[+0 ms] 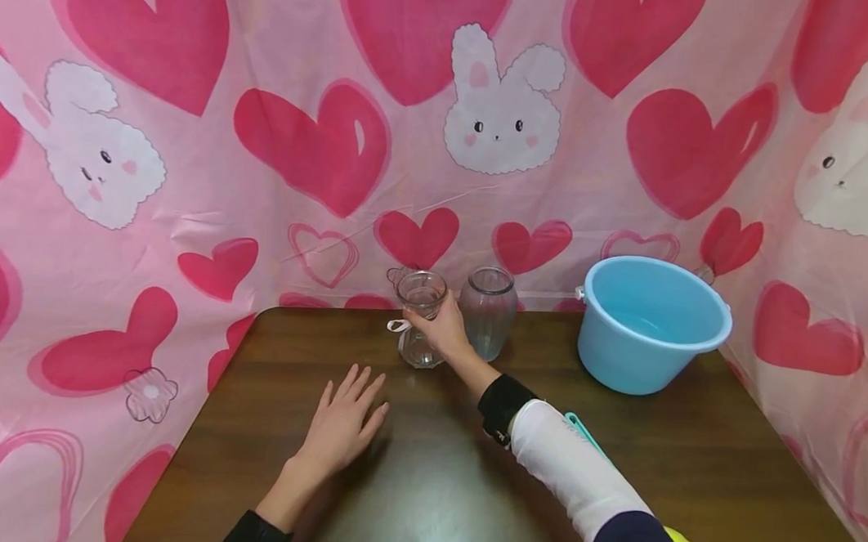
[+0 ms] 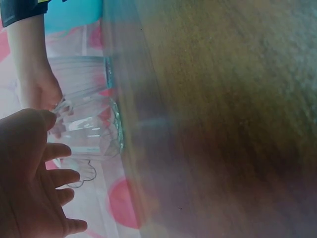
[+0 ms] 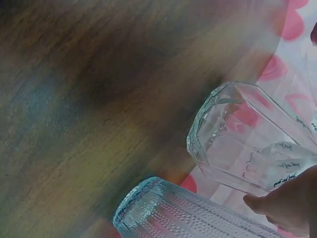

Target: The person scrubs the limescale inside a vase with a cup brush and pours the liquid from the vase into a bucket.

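Observation:
A clear glass vase (image 1: 420,318) with a narrow neck stands at the far edge of the dark wooden table (image 1: 467,485). My right hand (image 1: 442,327) grips its neck; in the right wrist view the same vase (image 3: 242,144) shows with a fingertip (image 3: 285,203) against it. Just to its right stands a ribbed, blue-tinted glass jar (image 1: 487,311), also seen as the ribbed jar (image 3: 183,213) in the right wrist view. My left hand (image 1: 342,426) lies flat on the table, fingers spread, holding nothing; the left wrist view shows this hand (image 2: 34,183) short of the vase (image 2: 91,131).
A light blue plastic tub (image 1: 648,321) holding some water stands at the back right of the table. A pink cloth (image 1: 189,168) printed with hearts and rabbits hangs behind and at both sides.

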`<state>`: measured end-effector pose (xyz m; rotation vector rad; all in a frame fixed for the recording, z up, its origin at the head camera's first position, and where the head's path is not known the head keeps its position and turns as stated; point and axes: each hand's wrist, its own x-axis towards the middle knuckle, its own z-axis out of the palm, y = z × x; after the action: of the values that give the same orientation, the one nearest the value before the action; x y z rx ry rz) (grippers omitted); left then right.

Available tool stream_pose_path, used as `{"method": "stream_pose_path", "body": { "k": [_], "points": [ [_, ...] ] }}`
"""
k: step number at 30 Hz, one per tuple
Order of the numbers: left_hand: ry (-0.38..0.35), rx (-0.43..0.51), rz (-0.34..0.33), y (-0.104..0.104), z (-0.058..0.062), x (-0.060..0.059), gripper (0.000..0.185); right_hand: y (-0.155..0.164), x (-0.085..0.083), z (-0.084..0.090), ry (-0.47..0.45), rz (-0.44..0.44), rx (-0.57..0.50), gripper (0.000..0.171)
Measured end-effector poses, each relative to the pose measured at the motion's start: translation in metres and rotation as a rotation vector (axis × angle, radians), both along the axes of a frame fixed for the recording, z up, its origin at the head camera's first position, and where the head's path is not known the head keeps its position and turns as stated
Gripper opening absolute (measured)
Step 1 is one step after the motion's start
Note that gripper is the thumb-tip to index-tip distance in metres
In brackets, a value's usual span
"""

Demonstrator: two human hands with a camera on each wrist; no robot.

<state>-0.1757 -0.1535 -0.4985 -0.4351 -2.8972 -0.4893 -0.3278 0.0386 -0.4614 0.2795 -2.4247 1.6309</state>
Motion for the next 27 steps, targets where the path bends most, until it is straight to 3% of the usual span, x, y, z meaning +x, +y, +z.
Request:
{"method": "stream_pose_path", "body": {
  "k": [9,16,19,23,27],
  "points": [
    [-0.030,0.022,0.002,0.002,0.003,0.002,0.056,0.005,0.010,-0.002,-0.017,-0.001,-0.021,0.084],
    [-0.005,0.021,0.003,0.004,0.002,0.004,0.057,0.018,0.048,-0.013,-0.040,0.028,0.052,0.077],
    [0.006,0.027,0.003,0.005,0.002,0.006,0.057,0.034,0.070,-0.013,0.010,0.087,0.152,0.067],
    [0.021,0.028,0.029,0.007,0.005,0.006,0.058,0.062,0.095,-0.008,0.146,0.163,0.365,0.060],
    [0.049,0.031,0.044,0.009,0.009,0.003,0.059,0.091,0.112,0.000,0.257,0.148,0.592,0.060]
  ]
}}
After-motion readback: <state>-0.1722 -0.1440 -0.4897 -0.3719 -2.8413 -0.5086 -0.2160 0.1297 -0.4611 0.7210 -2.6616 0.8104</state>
